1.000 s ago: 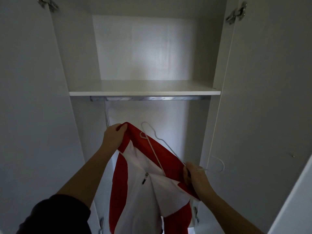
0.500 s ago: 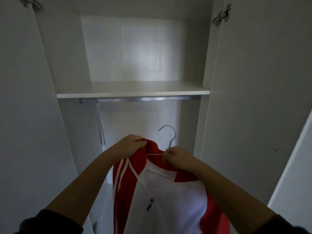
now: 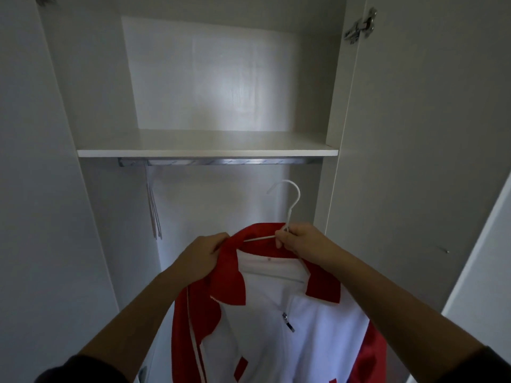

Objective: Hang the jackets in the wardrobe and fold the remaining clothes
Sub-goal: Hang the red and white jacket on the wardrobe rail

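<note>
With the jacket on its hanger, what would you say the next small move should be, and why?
Probably raise the hanger with the right hand and catch its hook over the metal rail. The hook stands free below the rail, the red and white jacket seems seated on the hanger, and the left hand grips the collar.

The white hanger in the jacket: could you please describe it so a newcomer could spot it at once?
Under the wardrobe shelf runs a metal rail. Below it, right of centre, the right hand pinches a thin white hanger threaded into the red collar of the red-and-white jacket. Unlike the bare hangers hanging at the rail's left end, its hook is free in the air.
</note>
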`<action>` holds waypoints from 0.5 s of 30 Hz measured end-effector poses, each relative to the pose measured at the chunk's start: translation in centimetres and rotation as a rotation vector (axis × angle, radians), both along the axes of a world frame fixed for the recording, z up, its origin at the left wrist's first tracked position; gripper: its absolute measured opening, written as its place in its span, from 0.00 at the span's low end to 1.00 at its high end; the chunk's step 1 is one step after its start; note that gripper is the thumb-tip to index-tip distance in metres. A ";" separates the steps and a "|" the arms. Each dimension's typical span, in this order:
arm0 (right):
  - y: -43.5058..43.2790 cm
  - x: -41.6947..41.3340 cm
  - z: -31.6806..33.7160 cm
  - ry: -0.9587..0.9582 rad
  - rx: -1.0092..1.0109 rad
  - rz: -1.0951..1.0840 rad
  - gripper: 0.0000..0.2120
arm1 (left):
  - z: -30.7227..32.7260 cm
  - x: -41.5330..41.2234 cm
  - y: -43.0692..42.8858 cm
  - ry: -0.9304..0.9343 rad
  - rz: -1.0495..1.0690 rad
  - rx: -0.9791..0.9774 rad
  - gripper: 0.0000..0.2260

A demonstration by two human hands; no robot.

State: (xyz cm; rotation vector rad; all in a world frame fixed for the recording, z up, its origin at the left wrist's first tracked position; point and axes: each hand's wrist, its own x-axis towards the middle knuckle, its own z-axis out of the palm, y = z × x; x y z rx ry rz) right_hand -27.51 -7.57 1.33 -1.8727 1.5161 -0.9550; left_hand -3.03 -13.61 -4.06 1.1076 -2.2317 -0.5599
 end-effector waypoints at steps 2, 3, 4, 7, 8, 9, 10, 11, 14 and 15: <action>-0.5 -0.7 0.0 0.011 0.027 0.000 0.17 | -0.6 -0.6 -1.0 0.071 0.027 -0.035 0.14; -0.9 -0.9 -0.2 0.043 0.051 -0.003 0.17 | -0.8 -1.0 -1.5 0.085 0.022 -0.031 0.16; -1.5 -1.2 -0.5 0.082 0.073 -0.006 0.17 | -1.2 -1.3 -2.1 0.086 0.015 -0.018 0.16; -4.0 -2.1 -1.6 0.150 0.129 -0.008 0.16 | -1.8 -2.2 -4.7 0.072 0.008 0.000 0.12; -5.0 -2.5 -1.9 0.147 0.136 -0.025 0.15 | -1.9 -2.4 -5.8 0.065 0.012 0.006 0.12; -6.2 -2.8 -2.2 0.129 0.141 -0.047 0.15 | -1.9 -2.6 -7.1 0.049 0.017 0.009 0.14; -7.6 -3.1 -2.4 0.097 0.145 -0.070 0.14 | -1.8 -2.9 -8.5 0.024 0.032 0.020 0.16; -9.1 -3.3 -2.5 0.059 0.146 -0.095 0.14 | -1.7 -3.2 -10.0 0.005 0.039 0.020 0.20; -14.1 -3.6 -3.3 -0.035 0.140 -0.177 0.14 | -1.7 -4.2 -15.6 -0.045 0.052 0.023 0.27; -15.9 -3.7 -3.7 -0.050 0.139 -0.198 0.14 | -1.9 -4.4 -17.6 -0.064 0.066 0.023 0.25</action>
